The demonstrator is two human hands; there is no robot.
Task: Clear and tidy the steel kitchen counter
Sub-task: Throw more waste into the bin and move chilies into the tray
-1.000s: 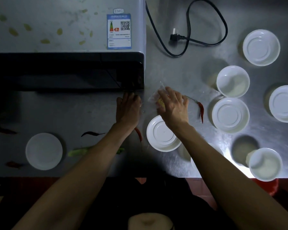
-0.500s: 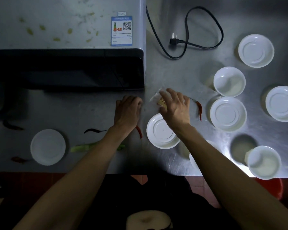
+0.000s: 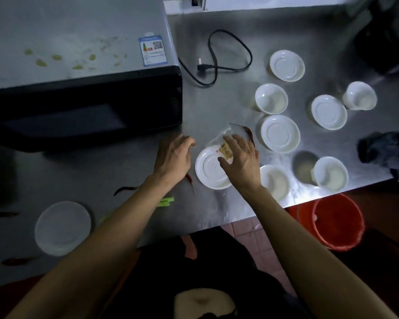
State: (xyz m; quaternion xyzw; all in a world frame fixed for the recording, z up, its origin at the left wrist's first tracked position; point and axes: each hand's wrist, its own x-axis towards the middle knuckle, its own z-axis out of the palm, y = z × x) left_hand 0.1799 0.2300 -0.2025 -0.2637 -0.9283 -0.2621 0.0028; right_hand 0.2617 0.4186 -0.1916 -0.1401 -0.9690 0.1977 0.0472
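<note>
The right hand (image 3: 241, 161) pinches a crinkly clear plastic packet (image 3: 221, 146) with a yellow label, holding it over the far rim of a round white dish (image 3: 209, 171) lying upside down on the dull steel counter (image 3: 217, 107). The left hand (image 3: 174, 155) hovers just left of that dish, fingers loosely curled and holding nothing, in front of the black microwave (image 3: 85, 111). A thin dried red chili (image 3: 249, 133) lies just beyond the packet, and more round white dishes are scattered to the right.

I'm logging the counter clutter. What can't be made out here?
Head view:
- Packet print: too small; partly under the right hand.
- Chili: mostly under the left hand.
- Dark object: cut by the right edge.
- Bucket contents: too dim.
</note>
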